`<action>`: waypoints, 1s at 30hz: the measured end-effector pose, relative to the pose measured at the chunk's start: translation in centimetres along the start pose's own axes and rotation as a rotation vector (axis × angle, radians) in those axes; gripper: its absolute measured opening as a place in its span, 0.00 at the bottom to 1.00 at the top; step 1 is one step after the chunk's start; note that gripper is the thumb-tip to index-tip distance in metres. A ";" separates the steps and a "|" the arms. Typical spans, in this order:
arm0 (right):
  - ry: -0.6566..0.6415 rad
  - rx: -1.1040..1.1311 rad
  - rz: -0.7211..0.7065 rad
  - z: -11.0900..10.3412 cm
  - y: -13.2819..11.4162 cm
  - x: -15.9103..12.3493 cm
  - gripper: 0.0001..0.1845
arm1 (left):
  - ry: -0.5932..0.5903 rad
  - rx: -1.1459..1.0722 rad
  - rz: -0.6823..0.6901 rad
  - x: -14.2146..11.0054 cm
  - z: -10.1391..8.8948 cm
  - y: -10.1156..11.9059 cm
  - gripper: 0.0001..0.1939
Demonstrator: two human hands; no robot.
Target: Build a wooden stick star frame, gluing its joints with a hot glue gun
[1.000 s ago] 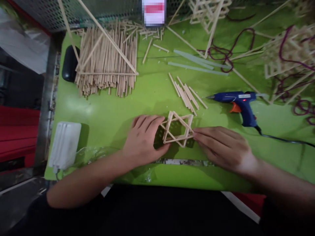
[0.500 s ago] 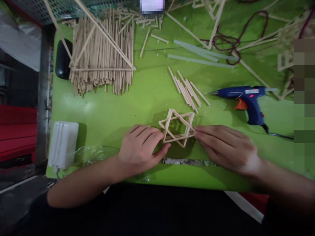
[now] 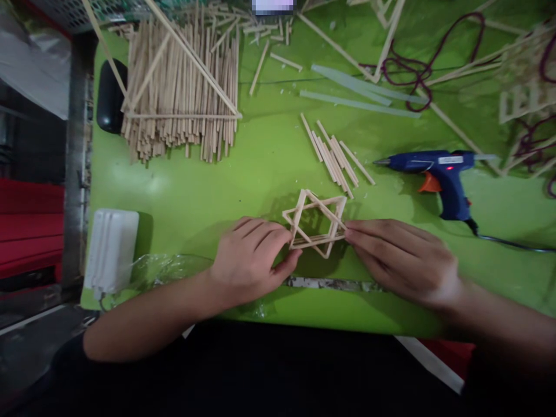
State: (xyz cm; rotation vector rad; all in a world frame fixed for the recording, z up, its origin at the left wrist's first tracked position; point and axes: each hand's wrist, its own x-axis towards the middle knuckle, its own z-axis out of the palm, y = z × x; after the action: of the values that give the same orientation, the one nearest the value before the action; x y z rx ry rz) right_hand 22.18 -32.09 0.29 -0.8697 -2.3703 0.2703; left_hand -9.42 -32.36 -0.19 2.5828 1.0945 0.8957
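Observation:
A small six-pointed star frame (image 3: 316,202) of thin wooden sticks is held between my two hands, just above the green table. My left hand (image 3: 252,260) grips its left lower corner, fingers and thumb closing round the edge. With fingertips pinched together, my right hand (image 3: 403,258) holds the star's right point. Beyond the star lies a loose group of short wooden sticks (image 3: 333,159). A blue glue gun (image 3: 447,174) with an orange trigger and a lit red light rests on its side to the right, its nozzle toward the sticks.
A big pile of wooden sticks (image 3: 178,92) lies at the back left, with a stick triangle (image 3: 186,116) on top. Translucent glue sticks (image 3: 360,104) and dark red cord (image 3: 408,69) lie at the back. A white power box (image 3: 113,249) stands left; the glue gun's cable (image 3: 512,244) runs right.
The view has shifted slightly, moving the table's contents a little in the picture. Both hands keep the same hold on the star, with no clear movement of their own.

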 end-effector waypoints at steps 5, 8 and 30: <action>0.012 0.002 -0.018 0.0 0.1 0.0 0.21 | -0.027 -0.007 -0.015 -0.2 0.0 0.0 0.04; 0.010 0.002 -0.026 0.0 0.1 0.2 0.20 | -0.015 -0.011 -0.016 -0.2 0.1 -0.1 0.03; 0.025 -0.030 -0.004 0.2 -0.2 0.2 0.18 | -0.032 -0.030 -0.052 -0.4 0.1 0.1 0.09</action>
State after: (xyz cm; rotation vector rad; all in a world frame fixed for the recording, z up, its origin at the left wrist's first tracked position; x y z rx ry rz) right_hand 21.88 -32.09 0.29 -0.8769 -2.3578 0.2216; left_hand -9.51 -32.66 -0.41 2.5234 1.1250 0.8494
